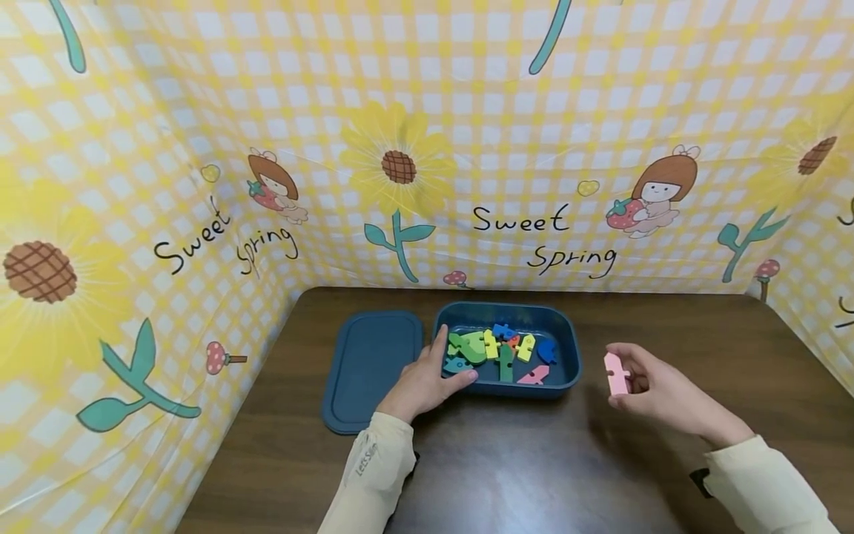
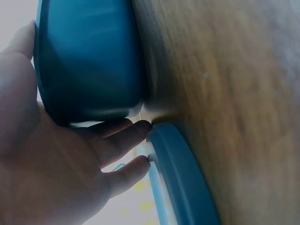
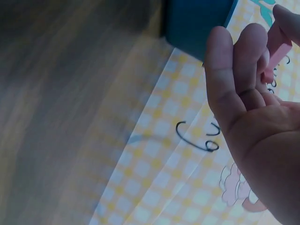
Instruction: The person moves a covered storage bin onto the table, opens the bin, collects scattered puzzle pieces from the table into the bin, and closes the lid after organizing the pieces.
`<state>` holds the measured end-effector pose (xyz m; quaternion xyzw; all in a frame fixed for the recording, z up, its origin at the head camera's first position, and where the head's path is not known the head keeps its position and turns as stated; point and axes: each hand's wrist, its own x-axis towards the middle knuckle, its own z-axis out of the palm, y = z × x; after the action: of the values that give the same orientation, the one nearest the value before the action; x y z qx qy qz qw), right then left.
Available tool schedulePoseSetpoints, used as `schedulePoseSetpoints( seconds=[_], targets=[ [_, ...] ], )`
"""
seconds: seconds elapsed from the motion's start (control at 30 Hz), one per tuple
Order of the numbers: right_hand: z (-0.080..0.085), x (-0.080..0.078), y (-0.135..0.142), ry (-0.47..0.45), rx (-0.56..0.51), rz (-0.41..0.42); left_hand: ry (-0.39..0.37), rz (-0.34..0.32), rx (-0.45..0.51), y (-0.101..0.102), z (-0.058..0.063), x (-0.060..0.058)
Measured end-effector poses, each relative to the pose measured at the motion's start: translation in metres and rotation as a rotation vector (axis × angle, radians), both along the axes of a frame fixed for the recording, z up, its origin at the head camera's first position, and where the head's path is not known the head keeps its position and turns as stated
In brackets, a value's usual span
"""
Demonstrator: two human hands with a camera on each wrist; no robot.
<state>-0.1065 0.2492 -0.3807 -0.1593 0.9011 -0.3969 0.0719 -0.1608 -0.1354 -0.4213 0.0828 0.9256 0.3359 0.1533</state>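
Note:
My right hand [image 1: 657, 389] pinches a pink puzzle piece [image 1: 617, 374] between thumb and fingers, raised to the right of a dark blue box [image 1: 567, 363]. One end of the piece is pointed, and it has a small tab and notch. In the right wrist view, the fingers [image 3: 220, 70] partly hide it. My left hand [image 1: 423, 378] rests against the box's left end, thumb over the front rim and fingers fairly straight along the side. Inside the box lie several colourful puzzle pieces, among them a green one [image 1: 505, 363], a yellow one [image 1: 525, 347] and another pink one [image 1: 536, 375].
A dark blue lid [image 1: 373, 363] lies flat left of the box, close to my left fingers. Brown wooden tabletop [image 1: 507, 452] stretches beneath everything. Yellow checked cloth [image 1: 507, 148] with flower prints hangs behind the table and along its sides.

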Motion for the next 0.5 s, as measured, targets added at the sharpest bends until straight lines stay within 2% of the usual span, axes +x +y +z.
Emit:
schedulePoseSetpoints(
  seconds=[0.13,0.5],
  targets=[
    [0.005,-0.006,-0.009,0.044,-0.014,0.009,0.004,0.001,-0.001,0.002,0.0,0.0],
    [0.014,-0.021,-0.023,0.05,-0.025,0.038,0.01,0.001,0.011,0.001,-0.001,0.001]
  ],
)
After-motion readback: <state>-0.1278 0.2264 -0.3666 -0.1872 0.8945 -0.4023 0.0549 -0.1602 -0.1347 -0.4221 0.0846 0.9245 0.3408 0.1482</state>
